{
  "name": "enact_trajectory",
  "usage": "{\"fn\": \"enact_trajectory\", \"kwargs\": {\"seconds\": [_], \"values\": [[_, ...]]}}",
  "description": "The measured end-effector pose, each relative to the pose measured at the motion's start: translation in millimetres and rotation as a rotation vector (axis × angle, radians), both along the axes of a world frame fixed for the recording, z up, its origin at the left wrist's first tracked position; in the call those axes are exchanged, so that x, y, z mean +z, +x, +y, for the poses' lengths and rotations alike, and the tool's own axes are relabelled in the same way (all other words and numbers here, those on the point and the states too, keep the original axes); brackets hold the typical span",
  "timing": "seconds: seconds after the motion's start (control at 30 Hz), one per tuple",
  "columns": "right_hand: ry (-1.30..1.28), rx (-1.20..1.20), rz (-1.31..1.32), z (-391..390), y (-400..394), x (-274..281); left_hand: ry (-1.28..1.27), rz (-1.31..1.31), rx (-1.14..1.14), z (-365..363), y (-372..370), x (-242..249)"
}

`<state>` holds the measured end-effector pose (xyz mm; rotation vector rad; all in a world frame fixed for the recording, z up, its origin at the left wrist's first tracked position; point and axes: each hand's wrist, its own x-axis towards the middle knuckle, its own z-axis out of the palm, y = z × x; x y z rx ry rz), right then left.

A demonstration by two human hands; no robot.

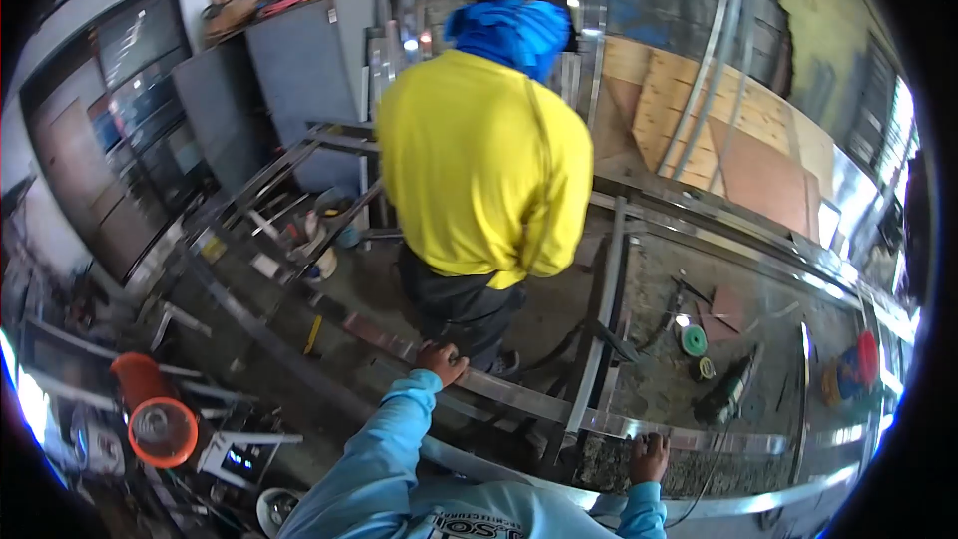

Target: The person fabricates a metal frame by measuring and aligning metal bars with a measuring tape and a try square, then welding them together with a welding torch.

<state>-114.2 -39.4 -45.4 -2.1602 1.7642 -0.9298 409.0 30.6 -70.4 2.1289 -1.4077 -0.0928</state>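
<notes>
In the head view a long shiny metal bar point(524, 396) runs across in front of me, part of a frame. My left hand point(442, 363) is closed over this bar, its fingers curled on the far side. Further right, my right hand point(649, 457) rests at the same bar with its fingers bent over the edge. A crossing metal tube point(601, 314) meets the bar between my two hands. Beyond it, a person in a yellow shirt point(474, 160) stands inside the frame, back turned to me; that person's hands are hidden.
An orange cylinder point(163, 429) stands at the lower left. On the right are an angle grinder-like tool point(728, 389), a green roll point(694, 340) and a colourful bucket point(851, 369). Plywood sheets point(679, 105) and grey panels point(299, 80) lean at the back.
</notes>
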Motion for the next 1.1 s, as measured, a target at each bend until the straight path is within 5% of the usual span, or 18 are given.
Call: {"fn": "enact_trajectory", "kwargs": {"seconds": [0.53, 0.77, 0.83, 0.9, 1.07, 1.1], "values": [[0.120, -0.051, -0.104, 19.2, -11.7, -6.1, 0.223, 0.101, 0.094, -18.5, -8.5, 23.1], [-0.055, -0.020, -0.072, -22.7, -4.7, 21.3, -0.073, 0.298, -0.130, -121.5, -68.9, 43.1], [-0.091, -0.030, -0.040, -54.0, 1.5, 11.1, -0.265, 0.419, -0.190, -181.3, -82.6, 27.7], [-0.032, -0.080, -0.022, -86.1, 4.7, -7.0, -0.167, 0.768, -0.205, -240.3, -93.5, 40.3], [0.195, -0.258, 0.094, -99.6, 29.3, 0.3, -0.003, 1.680, 0.128, -393.0, -97.6, 34.1], [0.263, -0.268, 0.090, -97.7, 33.9, 7.4, -0.143, 1.742, 0.149, -408.8, -101.5, 39.9]]}}
